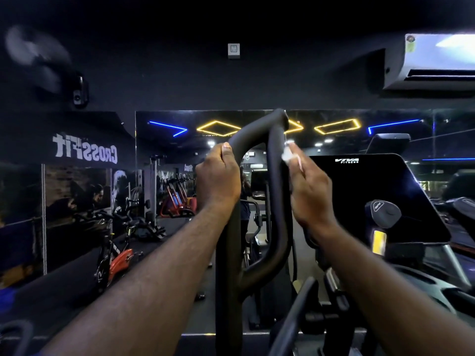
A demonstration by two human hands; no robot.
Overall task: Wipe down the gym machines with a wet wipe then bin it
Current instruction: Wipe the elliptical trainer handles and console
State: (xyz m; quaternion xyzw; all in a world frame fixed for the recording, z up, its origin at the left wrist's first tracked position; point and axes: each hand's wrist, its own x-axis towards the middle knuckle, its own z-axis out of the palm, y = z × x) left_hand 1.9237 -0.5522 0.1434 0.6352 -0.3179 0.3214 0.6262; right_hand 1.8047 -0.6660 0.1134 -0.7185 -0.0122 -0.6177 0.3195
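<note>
Up front, left hand [218, 176] around handle [279, 191], right hand [309, 187] in a pinch on wet wipe [287, 155].

Person's two bare arms, hands through forearms, in the head view.
Left hand [218, 181] and right hand [311, 191] bare; left forearm [154, 273] and right forearm [385, 291] bare to the frame bottom, fine hair on both; short trimmed nail on left thumb [226, 148]; tendon ridges on back of right hand.
</note>
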